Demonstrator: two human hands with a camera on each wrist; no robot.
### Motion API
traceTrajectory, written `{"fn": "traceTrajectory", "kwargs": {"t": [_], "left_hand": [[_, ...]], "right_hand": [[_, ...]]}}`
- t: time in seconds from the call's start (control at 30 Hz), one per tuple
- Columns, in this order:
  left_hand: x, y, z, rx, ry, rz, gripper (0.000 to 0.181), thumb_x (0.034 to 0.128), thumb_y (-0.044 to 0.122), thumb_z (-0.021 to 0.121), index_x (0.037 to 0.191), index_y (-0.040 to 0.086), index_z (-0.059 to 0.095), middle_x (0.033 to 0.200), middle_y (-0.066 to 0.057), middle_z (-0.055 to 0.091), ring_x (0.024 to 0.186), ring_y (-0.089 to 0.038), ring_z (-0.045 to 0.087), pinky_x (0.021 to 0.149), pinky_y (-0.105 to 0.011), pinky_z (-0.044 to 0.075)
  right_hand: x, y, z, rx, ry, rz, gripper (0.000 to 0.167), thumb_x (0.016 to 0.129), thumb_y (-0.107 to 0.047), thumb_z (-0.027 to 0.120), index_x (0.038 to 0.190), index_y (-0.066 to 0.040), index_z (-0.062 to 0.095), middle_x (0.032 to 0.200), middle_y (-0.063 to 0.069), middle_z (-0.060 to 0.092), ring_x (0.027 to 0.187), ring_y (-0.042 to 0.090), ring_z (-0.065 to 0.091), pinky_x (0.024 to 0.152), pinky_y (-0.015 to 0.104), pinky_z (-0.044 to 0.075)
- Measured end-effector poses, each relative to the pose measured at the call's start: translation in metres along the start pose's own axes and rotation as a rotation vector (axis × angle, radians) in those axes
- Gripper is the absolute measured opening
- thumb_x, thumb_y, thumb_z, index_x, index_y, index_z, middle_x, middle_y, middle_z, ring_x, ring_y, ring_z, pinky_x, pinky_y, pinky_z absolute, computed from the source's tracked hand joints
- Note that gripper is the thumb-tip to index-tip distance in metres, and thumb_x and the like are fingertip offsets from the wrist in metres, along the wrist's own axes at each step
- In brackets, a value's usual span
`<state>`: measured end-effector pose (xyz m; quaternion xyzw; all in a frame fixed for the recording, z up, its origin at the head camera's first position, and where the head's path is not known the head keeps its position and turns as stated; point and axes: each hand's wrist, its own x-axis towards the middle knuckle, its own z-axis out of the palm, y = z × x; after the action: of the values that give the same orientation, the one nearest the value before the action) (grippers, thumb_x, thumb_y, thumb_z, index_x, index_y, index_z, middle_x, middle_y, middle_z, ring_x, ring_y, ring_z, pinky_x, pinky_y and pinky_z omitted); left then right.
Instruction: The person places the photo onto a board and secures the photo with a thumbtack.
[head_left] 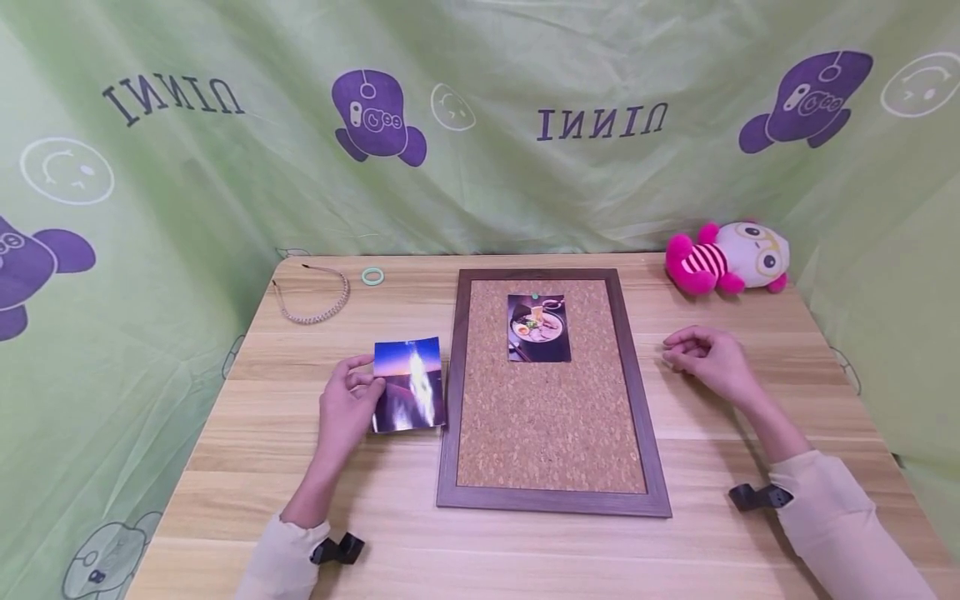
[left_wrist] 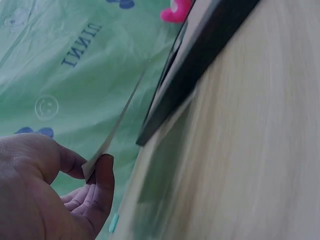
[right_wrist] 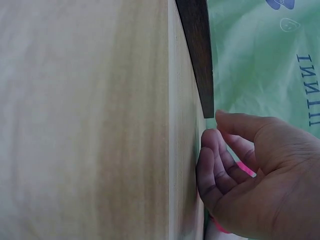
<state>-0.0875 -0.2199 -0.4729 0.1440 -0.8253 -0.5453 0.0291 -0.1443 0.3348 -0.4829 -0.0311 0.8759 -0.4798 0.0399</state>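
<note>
My left hand [head_left: 351, 408] pinches a glossy photo [head_left: 408, 385] by its left edge, between thumb and fingers. The photo shows a purple and orange sky with a bright streak; in the left wrist view the sheet [left_wrist: 117, 125] appears edge-on. Just right of it lies a framed corkboard [head_left: 551, 425]. A green pin [head_left: 535, 296] sits at the top of a ramen photo [head_left: 538, 329] on the cork. Right of the board, my right hand [head_left: 708, 362] is low over the table, fingers loosely curled with thumb near fingertips. Nothing shows clearly between them.
A beaded headband [head_left: 318, 317] and a mint-green ring [head_left: 372, 276] lie at the table's back left. At the back right lies a pink and white plush toy [head_left: 727, 258]. A green printed curtain [head_left: 487, 192] hangs behind the wooden table [head_left: 405, 542].
</note>
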Motion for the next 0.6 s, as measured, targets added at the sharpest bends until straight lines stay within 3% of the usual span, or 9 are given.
{"fn": "traceTrajectory", "kwargs": {"t": [0.27,0.4,0.6], "left_hand": [[-0.019,0.022,0.023,-0.031,-0.162,0.003,0.055,0.1010,0.001,0.076,0.153,0.008,0.058,0.114,-0.019,0.078,0.094,-0.025,0.080,0.076,-0.024,0.064],[-0.025,0.028,0.035,-0.059,-0.261,0.007,0.064,0.0995,-0.001,0.077,0.158,0.010,0.053,0.119,-0.017,0.075,0.094,-0.023,0.078,0.075,-0.025,0.065],[-0.034,0.030,0.061,-0.094,-0.368,0.071,0.072,0.0957,-0.002,0.081,0.160,0.007,0.050,0.116,-0.015,0.075,0.088,-0.020,0.077,0.070,-0.029,0.066]], "right_hand": [[0.000,-0.001,0.005,0.014,-0.057,0.019,0.029,0.101,-0.002,0.079,0.123,0.015,0.069,0.098,0.021,0.078,0.072,0.005,0.070,0.060,0.024,0.061],[0.001,-0.002,0.007,0.012,-0.071,0.025,0.029,0.102,-0.003,0.078,0.123,0.015,0.070,0.099,0.023,0.078,0.073,0.005,0.069,0.060,0.024,0.060],[-0.001,-0.004,0.005,0.014,-0.051,0.020,0.029,0.102,-0.002,0.077,0.123,0.016,0.068,0.094,0.021,0.078,0.072,0.005,0.069,0.060,0.024,0.060]]}}
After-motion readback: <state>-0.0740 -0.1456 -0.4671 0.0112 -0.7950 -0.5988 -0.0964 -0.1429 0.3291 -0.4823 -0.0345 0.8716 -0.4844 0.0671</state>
